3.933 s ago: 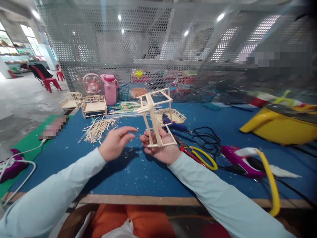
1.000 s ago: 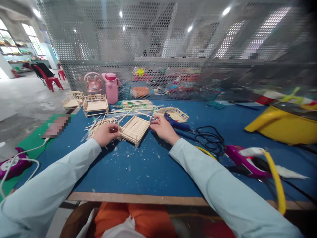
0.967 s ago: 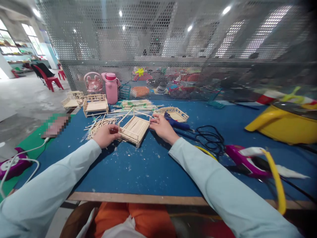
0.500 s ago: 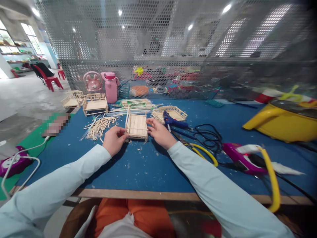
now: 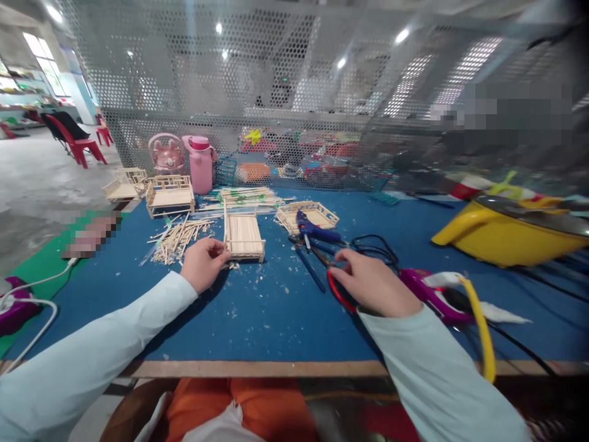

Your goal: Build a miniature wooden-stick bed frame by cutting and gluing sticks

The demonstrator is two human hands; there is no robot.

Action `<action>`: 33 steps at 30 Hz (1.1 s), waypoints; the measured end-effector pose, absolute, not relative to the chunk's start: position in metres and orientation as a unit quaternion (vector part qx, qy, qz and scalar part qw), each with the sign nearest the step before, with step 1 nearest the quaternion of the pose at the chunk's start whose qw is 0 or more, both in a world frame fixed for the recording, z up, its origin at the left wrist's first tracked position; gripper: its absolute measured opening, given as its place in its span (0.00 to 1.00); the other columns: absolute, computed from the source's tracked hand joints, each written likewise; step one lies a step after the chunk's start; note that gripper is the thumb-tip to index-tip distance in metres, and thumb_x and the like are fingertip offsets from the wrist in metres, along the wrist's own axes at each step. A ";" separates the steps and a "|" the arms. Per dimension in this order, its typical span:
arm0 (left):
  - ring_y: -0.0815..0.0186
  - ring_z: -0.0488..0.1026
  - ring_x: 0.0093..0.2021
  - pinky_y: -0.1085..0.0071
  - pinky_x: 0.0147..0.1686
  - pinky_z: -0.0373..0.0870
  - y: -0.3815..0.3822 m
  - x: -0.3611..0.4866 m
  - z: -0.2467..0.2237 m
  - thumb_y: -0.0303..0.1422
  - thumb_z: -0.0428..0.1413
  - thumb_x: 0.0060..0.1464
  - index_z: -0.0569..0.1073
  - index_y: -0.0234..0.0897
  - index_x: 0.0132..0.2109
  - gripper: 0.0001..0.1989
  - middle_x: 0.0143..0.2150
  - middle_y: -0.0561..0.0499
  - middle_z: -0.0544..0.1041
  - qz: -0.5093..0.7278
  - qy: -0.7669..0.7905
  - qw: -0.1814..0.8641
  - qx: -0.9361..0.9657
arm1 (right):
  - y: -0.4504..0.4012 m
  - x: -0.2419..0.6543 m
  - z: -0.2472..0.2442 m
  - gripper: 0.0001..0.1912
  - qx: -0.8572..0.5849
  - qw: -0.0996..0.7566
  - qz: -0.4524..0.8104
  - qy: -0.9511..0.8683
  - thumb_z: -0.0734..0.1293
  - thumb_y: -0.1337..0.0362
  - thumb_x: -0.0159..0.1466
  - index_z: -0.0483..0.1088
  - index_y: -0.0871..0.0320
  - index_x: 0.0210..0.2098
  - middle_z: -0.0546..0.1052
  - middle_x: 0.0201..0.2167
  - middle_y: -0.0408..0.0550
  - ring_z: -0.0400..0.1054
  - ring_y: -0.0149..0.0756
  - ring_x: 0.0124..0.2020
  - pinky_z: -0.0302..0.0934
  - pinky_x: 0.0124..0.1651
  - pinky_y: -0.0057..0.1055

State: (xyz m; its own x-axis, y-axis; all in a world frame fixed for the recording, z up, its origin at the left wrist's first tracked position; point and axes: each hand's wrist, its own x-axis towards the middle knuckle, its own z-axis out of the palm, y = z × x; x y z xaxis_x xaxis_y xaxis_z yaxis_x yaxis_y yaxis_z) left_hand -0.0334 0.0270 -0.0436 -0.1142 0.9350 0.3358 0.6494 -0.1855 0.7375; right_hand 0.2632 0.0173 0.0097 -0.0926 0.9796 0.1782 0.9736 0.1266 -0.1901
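A small chair-like frame of thin wooden sticks (image 5: 243, 236) stands on the blue table. My left hand (image 5: 202, 264) pinches its left front corner between thumb and fingers. My right hand (image 5: 372, 279) is well to the right, over scissors with red and yellow handles (image 5: 338, 291); its fingers are bent above them, and whether they grip is hidden by blur. Beyond it, a blue glue gun (image 5: 317, 228) lies beside pliers with dark blue handles (image 5: 310, 268). Behind the glue gun is a flat stick frame (image 5: 322, 215).
Loose sticks (image 5: 179, 239) lie left of the frame. Further back are two more stick models (image 5: 170, 195), a pink bottle (image 5: 201, 166) and a perforated metal screen (image 5: 276, 73). On the right are a yellow pot (image 5: 501, 236), a purple device (image 5: 430, 294) and black cable.
My right hand has let go of the stick frame and moved right to the scissors. My left hand stays at the frame's corner. The view has shifted slightly.
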 end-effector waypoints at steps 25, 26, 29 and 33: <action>0.67 0.68 0.28 0.70 0.32 0.66 0.027 -0.039 -0.042 0.32 0.52 0.48 0.72 0.36 0.31 0.05 0.26 0.51 0.72 0.370 0.547 0.174 0.730 | -0.006 0.295 0.000 0.20 -0.518 0.078 0.156 -0.837 0.59 0.59 0.57 0.68 0.57 0.47 0.73 0.47 0.54 0.66 0.43 0.49 0.60 0.51 0.39; 0.68 0.67 0.27 0.71 0.31 0.65 0.028 -0.040 -0.042 0.32 0.53 0.47 0.72 0.36 0.30 0.05 0.25 0.52 0.72 0.369 0.547 0.197 0.725 | -0.009 0.296 0.002 0.20 -0.522 0.081 0.155 -0.835 0.59 0.59 0.57 0.68 0.56 0.47 0.73 0.47 0.54 0.67 0.43 0.49 0.60 0.51 0.39; 0.71 0.65 0.23 0.74 0.27 0.64 0.029 -0.042 -0.038 0.34 0.54 0.46 0.71 0.36 0.29 0.05 0.21 0.56 0.70 0.368 0.545 0.251 0.710 | -0.017 0.306 0.008 0.20 -0.553 0.081 0.145 -0.816 0.59 0.57 0.56 0.68 0.54 0.46 0.74 0.47 0.53 0.68 0.45 0.48 0.62 0.49 0.38; 0.72 0.64 0.21 0.75 0.24 0.62 0.031 -0.046 -0.035 0.35 0.58 0.41 0.71 0.35 0.27 0.08 0.19 0.57 0.68 0.379 0.557 0.267 0.689 | -0.027 0.326 0.008 0.20 -0.612 0.076 0.101 -0.780 0.59 0.56 0.55 0.68 0.52 0.45 0.74 0.46 0.52 0.68 0.47 0.47 0.64 0.48 0.39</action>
